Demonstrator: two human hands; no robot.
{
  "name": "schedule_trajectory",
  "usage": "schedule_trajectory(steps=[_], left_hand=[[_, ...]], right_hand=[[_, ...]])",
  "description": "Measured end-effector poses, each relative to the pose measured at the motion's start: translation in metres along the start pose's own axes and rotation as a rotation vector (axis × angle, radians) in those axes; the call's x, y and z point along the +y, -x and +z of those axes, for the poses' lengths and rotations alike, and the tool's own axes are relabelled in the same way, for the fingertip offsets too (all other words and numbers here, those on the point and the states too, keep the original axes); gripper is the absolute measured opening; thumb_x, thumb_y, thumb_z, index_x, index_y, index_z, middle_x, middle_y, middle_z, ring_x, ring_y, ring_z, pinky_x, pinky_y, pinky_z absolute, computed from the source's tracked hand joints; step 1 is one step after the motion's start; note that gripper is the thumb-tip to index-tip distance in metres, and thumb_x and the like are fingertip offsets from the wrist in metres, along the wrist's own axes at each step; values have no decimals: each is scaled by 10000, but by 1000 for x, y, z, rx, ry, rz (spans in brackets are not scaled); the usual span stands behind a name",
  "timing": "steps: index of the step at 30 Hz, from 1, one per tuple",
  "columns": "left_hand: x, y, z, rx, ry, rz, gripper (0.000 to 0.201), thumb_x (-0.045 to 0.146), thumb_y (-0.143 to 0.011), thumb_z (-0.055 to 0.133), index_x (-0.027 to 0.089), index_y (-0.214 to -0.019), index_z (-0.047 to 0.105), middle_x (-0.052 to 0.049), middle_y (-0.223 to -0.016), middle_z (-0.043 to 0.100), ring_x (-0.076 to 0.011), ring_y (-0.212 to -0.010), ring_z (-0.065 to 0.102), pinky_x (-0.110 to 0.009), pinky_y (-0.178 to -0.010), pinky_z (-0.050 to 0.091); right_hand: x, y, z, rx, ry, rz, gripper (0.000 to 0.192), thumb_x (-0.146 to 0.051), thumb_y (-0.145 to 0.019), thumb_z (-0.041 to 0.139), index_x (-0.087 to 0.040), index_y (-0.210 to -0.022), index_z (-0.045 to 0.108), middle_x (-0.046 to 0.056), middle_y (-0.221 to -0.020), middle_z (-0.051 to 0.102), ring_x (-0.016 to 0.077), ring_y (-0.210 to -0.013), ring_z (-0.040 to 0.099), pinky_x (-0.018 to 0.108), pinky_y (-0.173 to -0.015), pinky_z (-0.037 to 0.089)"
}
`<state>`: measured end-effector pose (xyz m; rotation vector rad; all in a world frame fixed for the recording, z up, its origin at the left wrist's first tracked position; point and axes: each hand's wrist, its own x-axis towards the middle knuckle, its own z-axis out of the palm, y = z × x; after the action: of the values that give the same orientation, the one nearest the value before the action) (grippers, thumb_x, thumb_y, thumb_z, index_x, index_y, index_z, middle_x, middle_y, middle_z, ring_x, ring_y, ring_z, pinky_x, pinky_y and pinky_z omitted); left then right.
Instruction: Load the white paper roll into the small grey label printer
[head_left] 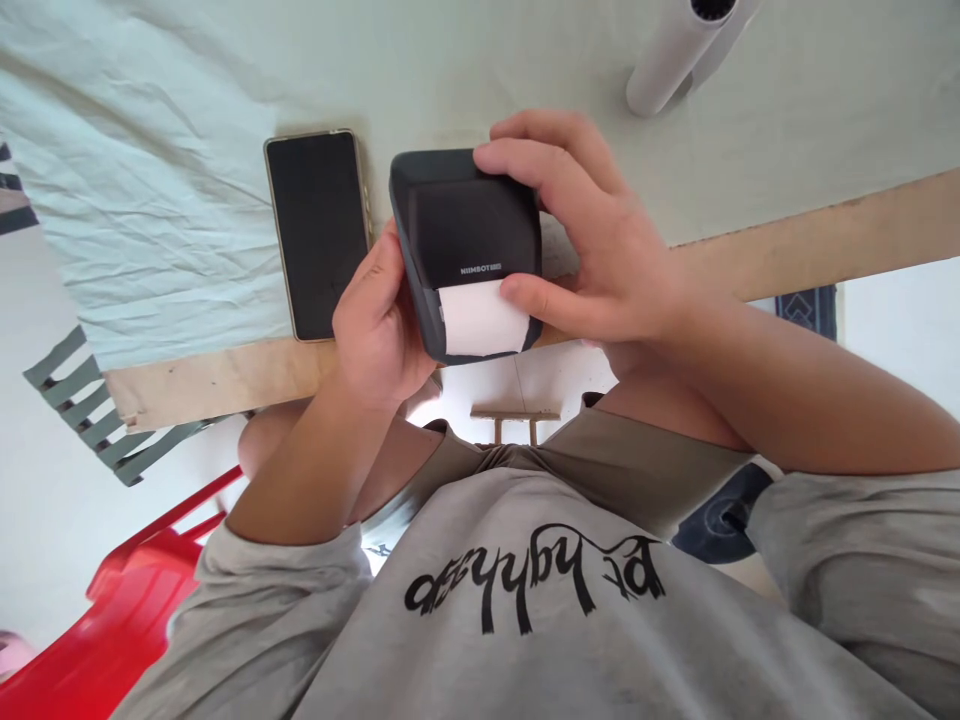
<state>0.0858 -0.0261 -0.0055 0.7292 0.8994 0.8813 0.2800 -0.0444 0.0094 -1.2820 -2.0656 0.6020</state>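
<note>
A small black label printer (465, 225) is held just above the near edge of the table. My left hand (379, 325) grips its left side. My right hand (592, 240) wraps over its top right corner, and the thumb rests on the right edge of a white paper label (480, 318) that sticks out of the printer's slot toward me. Both of my forearms come up from grey sleeves at the bottom of the view.
A black phone (319, 230) lies face up, screen dark, on the pale green cloth (150, 150) left of the printer. White tubes (675, 55) lie at the far right. The table's wooden edge (217, 380) runs across the view. A red plastic chair (135, 610) stands at the lower left.
</note>
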Motion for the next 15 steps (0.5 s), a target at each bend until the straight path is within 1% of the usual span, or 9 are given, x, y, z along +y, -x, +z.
schedule_trajectory(steps=[2,4,6,7,9,10,13,14,15], left_hand=[[0,0,0,-6,13,30,238,418,-956,472,249,-1015,629,-27,-911,716,-330,-1383,436,-489,-1085,458],[1,0,0,-19,25,62,193,362,-941,505,246,-1018,639,-31,-902,702,-341,-1367,442,-499,-1107,429],[1,0,-1,-41,29,77,182,330,-930,515,246,-1020,649,-41,-894,692,-347,-1351,452,-504,-1115,417],[2,0,-1,-44,29,75,183,322,-930,515,248,-1030,649,-39,-898,690,-342,-1355,451,-501,-1121,412],[3,0,1,-39,38,54,196,323,-942,503,250,-1066,635,-28,-933,698,-321,-1377,439,-489,-1138,402],[4,0,2,-40,50,42,211,344,-951,489,245,-1073,629,-26,-968,705,-316,-1386,434,-486,-1144,399],[4,2,4,-76,75,47,336,482,-961,437,218,-1021,636,-45,-1094,714,-330,-1385,437,-474,-1128,422],[4,2,4,-97,59,48,359,515,-946,456,213,-1002,643,-55,-1093,716,-337,-1368,453,-464,-1104,446],[3,3,2,-115,33,40,363,533,-925,498,212,-998,651,-62,-1068,719,-340,-1337,483,-451,-1066,475]], right_hand=[[0,1,1,2,-10,-39,601,-528,-916,452,-179,-1404,420,97,-1448,437,171,-1413,425,334,-1211,442],[-1,2,2,0,-12,-67,623,-519,-926,444,-133,-1414,406,109,-1456,424,172,-1431,405,331,-1259,389],[-2,1,1,-5,-4,-61,630,-515,-929,449,-125,-1421,395,115,-1467,418,167,-1437,396,333,-1267,382],[-3,1,0,-5,-1,-48,623,-523,-926,457,-149,-1421,397,105,-1470,421,162,-1435,397,333,-1250,406],[-5,0,-3,1,-2,-19,601,-545,-907,489,-214,-1404,417,76,-1455,444,151,-1412,418,311,-1161,492],[-6,0,-5,10,-6,-13,596,-552,-896,510,-223,-1387,438,73,-1435,462,147,-1390,438,288,-1096,531],[-12,0,-11,48,4,-9,628,-559,-869,567,-152,-1346,520,111,-1337,500,145,-1302,497,228,-896,584],[-15,0,-13,88,32,-8,636,-568,-867,567,-127,-1326,552,120,-1275,513,147,-1252,519,230,-847,583],[-18,0,-14,136,74,-9,630,-575,-872,557,-111,-1297,584,116,-1202,531,148,-1194,537,244,-831,577]])
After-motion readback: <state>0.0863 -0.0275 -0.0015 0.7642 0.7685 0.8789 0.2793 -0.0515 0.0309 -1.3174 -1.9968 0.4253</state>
